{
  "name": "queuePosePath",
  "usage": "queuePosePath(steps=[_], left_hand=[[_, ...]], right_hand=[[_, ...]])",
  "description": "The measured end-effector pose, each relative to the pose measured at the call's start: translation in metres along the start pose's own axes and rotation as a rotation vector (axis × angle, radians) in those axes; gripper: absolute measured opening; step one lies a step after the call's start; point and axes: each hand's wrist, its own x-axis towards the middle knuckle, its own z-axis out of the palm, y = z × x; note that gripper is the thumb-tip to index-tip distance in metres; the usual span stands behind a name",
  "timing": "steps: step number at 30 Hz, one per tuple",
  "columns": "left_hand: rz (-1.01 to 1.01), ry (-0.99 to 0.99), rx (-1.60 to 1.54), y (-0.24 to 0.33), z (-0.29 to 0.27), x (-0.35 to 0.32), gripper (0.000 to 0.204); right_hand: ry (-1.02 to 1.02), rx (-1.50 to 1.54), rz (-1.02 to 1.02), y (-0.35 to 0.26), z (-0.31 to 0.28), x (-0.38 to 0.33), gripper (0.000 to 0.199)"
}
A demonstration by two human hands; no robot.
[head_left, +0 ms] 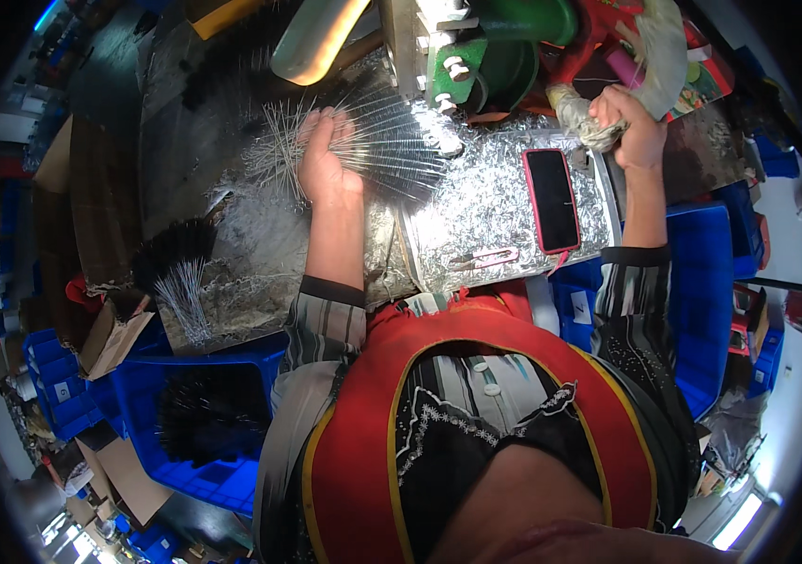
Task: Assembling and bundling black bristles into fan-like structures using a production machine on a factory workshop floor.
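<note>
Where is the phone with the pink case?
In the head view, the phone lies face up on the foil-covered table, toward the person's right, just below the right hand and above small pink snips.

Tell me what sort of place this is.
Probably a small factory workbench: the left hand grips a fan of thin metal wires, a green machine stands behind, and blue bins hold black bristly parts.

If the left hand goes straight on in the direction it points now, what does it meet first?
Probably the green machine part with white bolts, up and to the right beyond the fan of thin metal rods the left hand grips; depth is unclear.
</note>
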Motion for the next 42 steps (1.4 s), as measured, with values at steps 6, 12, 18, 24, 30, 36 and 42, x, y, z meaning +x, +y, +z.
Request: queuePosePath(steps=[6,12,18,24,30,36,42], left_hand=[[0.009,0.006,0.003,-0.001,0.002,0.000,0.028],[-0.010,0.002,-0.044,0.001,-0.003,0.002,0.027],[-0.206,-0.266,0.183,0.011,-0.012,-0.005,0.029],[-0.160,-0.182,0.041,0.005,-0.017,-0.003,0.027],[-0.126,-0.151,-0.029,0.003,-0.015,-0.006,0.028],[-0.071,-0.072,-0.017,0.000,-0.011,-0.007,0.029],[-0.045,-0.059,-0.033,0.000,-0.010,-0.009,0.027]], right_hand=[[-0.001,-0.093,0.199,-0.046,0.001,0.011,0.031],[0.057,0.102,-0.250,0.023,0.002,-0.004,0.016],[0.019,0.145,-0.094,0.021,-0.006,-0.003,0.020],[0.004,0.122,-0.079,0.012,-0.001,-0.001,0.020],[-0.007,0.109,-0.084,0.015,-0.006,-0.001,0.020],[-0.094,0.188,-0.178,0.024,-0.004,-0.002,0.016],[0.021,0.108,0.088,-0.007,-0.009,0.006,0.019]])
